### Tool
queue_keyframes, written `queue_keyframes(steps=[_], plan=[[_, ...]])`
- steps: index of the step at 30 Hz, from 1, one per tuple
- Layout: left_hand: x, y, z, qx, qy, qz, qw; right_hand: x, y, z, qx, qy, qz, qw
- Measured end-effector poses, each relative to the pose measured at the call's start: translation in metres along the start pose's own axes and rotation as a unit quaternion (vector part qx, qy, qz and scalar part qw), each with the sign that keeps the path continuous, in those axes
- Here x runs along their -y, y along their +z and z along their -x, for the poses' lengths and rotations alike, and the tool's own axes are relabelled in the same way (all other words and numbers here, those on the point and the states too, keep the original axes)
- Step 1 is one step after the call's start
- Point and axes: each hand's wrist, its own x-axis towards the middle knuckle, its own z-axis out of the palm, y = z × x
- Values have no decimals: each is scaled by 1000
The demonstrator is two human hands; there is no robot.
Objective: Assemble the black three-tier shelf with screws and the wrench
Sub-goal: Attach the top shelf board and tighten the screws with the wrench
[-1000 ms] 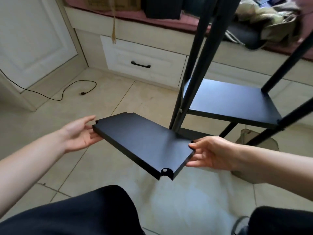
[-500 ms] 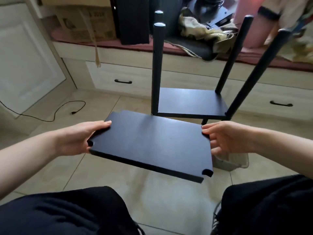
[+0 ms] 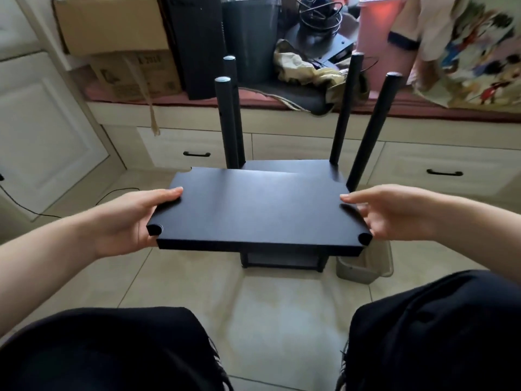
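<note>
Between your knees and the window bench, you hold a loose black shelf board [image 3: 253, 210] level above the floor [image 3: 270, 300], one hand at each short end. Your left hand [image 3: 132, 221] grips the left edge: the thumb lies on top, the fingers [image 3: 135, 238] curl underneath, and most of them are hidden by the board. Your right hand [image 3: 394, 213] is at the right edge with its fingers loosely spread; motion blur there hides whether they clasp the board or only touch it. Behind the board stands the partly built shelf frame [image 3: 293, 165], with four black posts [image 3: 228, 122] rising upright. The held board covers most of the fitted tier and nearly everything below it; only a sliver of a lower part shows under the board's front edge. A small pale bin [image 3: 363, 266] sits on the floor, just right of the frame, half hidden by the board and your right hand. Screws and wrench cannot be made out.
</note>
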Motion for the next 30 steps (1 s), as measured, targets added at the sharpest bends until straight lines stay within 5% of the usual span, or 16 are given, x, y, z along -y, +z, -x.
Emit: queue_keyframes(steps=[7, 13, 22, 30], plan=[[-58, 24, 18, -68, 39, -31, 996, 52, -3, 43, -28, -77, -4, 997], [-107, 30, 25, -60, 71, -81, 992, 92, -7, 72, -48, -112, 24, 992], [-172, 66, 24, -66, 115, -19, 991, 150, -14, 88, -70, -166, 38, 983], [-225, 83, -6, -56, 126, -19, 990, 218, -20, 72, -145, -172, 151, 963]])
